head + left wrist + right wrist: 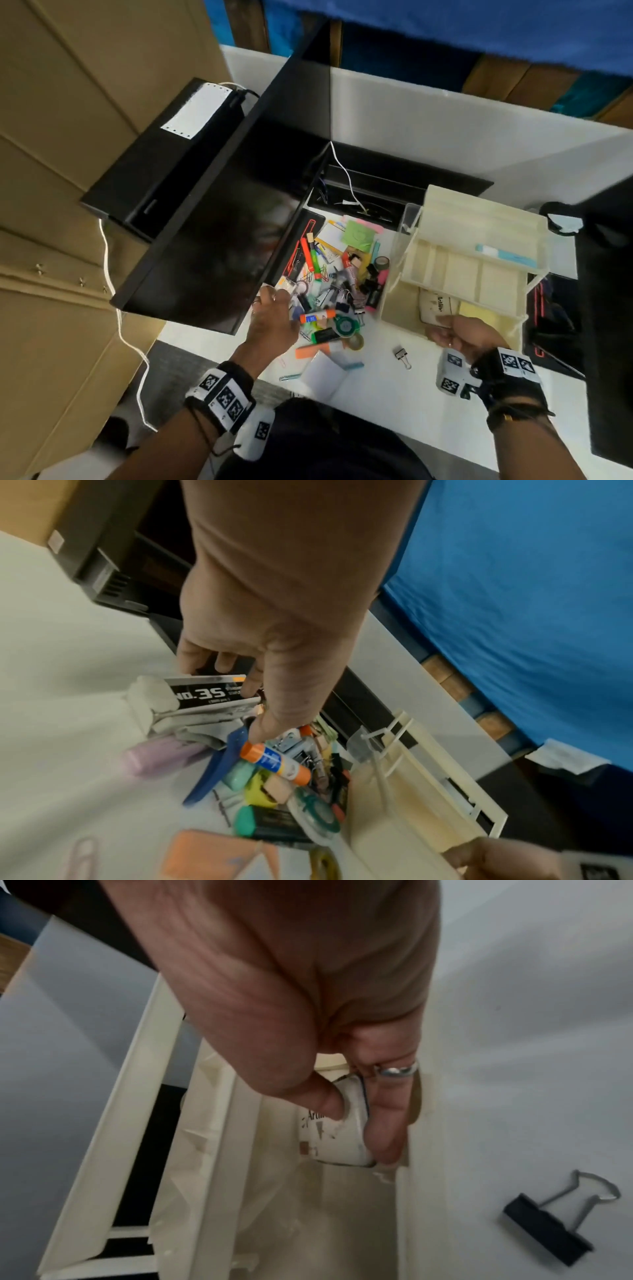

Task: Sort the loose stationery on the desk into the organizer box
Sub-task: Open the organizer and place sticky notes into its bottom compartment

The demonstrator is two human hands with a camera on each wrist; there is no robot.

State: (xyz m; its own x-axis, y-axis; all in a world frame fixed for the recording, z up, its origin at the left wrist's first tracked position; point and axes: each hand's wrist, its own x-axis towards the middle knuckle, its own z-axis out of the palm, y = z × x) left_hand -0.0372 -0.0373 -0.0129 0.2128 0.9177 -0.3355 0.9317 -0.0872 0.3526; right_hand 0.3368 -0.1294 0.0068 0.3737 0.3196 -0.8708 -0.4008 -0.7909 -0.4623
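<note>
Right hand [335,1053] pinched small white printed box [337,1134] low inside cream plastic organizer box [404,274], lower right of head view, probably to seat it. Left hand [270,647] gripped black-and-white staple box [209,693] above loose stationery pile [329,284], centre frame, likely next.

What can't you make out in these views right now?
- Left wrist view: the left hand covers part of the staple box, so its grip is unclear.
- Right wrist view: the right hand covers most of the print on the white box.
- Head view: pile items too small.
</note>
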